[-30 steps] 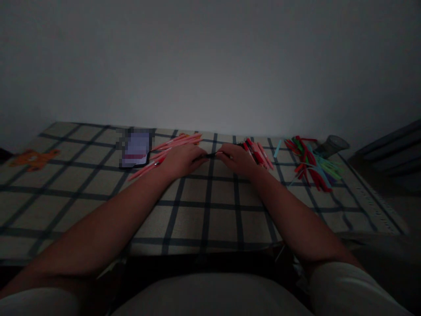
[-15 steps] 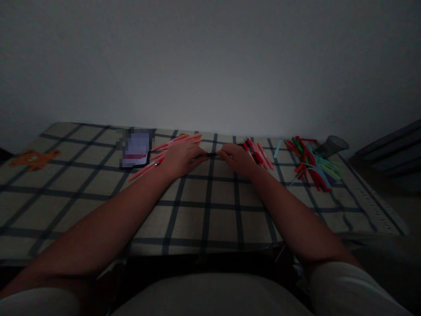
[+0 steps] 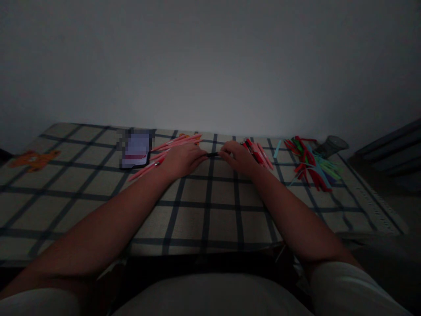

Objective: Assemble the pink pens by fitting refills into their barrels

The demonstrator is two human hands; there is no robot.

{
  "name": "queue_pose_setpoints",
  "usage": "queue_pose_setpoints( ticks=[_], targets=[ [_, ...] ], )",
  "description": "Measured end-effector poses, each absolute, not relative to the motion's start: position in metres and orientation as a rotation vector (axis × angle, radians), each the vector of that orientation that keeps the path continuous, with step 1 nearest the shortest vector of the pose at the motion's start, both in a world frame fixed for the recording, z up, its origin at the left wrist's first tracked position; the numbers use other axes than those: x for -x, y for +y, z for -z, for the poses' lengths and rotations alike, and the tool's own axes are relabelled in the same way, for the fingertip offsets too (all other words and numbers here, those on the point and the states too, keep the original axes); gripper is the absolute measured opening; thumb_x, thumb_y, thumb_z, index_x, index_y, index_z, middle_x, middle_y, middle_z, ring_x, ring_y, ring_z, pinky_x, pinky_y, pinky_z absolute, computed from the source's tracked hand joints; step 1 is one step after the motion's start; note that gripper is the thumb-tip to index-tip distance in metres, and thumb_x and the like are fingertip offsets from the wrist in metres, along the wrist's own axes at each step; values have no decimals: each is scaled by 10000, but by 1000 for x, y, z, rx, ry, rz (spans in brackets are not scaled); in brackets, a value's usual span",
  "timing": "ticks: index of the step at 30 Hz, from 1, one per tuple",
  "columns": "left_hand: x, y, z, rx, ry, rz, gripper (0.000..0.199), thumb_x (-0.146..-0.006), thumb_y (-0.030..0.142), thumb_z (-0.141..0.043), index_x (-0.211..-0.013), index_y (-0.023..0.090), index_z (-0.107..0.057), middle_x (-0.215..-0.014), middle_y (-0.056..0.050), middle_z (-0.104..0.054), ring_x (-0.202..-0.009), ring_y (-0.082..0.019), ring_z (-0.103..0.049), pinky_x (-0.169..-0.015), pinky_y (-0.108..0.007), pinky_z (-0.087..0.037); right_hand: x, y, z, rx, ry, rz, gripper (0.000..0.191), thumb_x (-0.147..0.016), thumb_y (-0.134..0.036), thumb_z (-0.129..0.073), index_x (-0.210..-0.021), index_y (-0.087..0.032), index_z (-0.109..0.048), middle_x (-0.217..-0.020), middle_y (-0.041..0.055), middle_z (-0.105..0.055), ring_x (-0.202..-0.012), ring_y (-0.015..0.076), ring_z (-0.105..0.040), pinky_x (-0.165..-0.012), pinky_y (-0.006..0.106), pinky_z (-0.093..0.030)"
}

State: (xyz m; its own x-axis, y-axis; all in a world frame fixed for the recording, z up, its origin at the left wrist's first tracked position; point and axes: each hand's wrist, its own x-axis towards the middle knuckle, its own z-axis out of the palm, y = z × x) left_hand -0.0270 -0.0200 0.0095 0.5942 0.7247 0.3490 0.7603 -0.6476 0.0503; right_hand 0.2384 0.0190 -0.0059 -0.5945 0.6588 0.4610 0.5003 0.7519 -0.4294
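A thin black pen (image 3: 213, 154) stretches between my two hands above the checked cloth. My left hand (image 3: 184, 159) pinches its left end between thumb and fingers. From the other side my right hand (image 3: 237, 157) grips the right end with its fingertips, and most of the pen's ends are hidden in the fingers. Several pink pens (image 3: 157, 162) lie beneath and left of my left hand. Just beyond my right hand is a bunch of red, black and pink pens (image 3: 259, 153), partly covered by that hand.
A phone (image 3: 136, 149), partly blurred, lies at the back left. An orange cutout (image 3: 34, 160) is at the far left. To the right are coloured strips (image 3: 311, 164) and a clear cup (image 3: 332, 146) tipped over. The checked tablecloth (image 3: 220, 219) reaches back to the wall.
My right hand's fingers have lifted and shifted slightly, showing a bit more of the black pen. My left hand has barely moved, and the things on the table lie the same.
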Motion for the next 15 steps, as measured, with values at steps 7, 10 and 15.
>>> queue_pose_setpoints(
  ticks=[7,10,15],
  targets=[
    [27,-20,-9,2709,-1247,541,395,-1110,426,-491,-1205,217,-812,-1123,-117,-834,-1147,-307,-753,-949,-427,-566,-240,23,9,904,-2347,-297,479,-1116,-614,-395,-816,-255,-496,-860,51,-602,-840,216,-510,-793,365,-380],
    [28,-20,-9,2690,-1267,534,405,-1110,430,-480,-1178,210,-814,-1136,-126,-834,-1144,-311,-752,-958,-438,-566,-240,20,7,887,-2334,-361,355,-1081,-527,-510,-876,-241,-554,-896,57,-639,-832,209,-537,-785,351,-398],
    [28,-20,-9,2694,-1262,546,414,-1110,440,-472,-1158,213,-814,-1112,-122,-834,-1108,-297,-751,-931,-424,-561,-240,17,4,993,-2327,-373,361,-1049,-573,-585,-961,-226,-622,-930,65,-676,-834,212,-557,-760,340,-395]
  ],
)
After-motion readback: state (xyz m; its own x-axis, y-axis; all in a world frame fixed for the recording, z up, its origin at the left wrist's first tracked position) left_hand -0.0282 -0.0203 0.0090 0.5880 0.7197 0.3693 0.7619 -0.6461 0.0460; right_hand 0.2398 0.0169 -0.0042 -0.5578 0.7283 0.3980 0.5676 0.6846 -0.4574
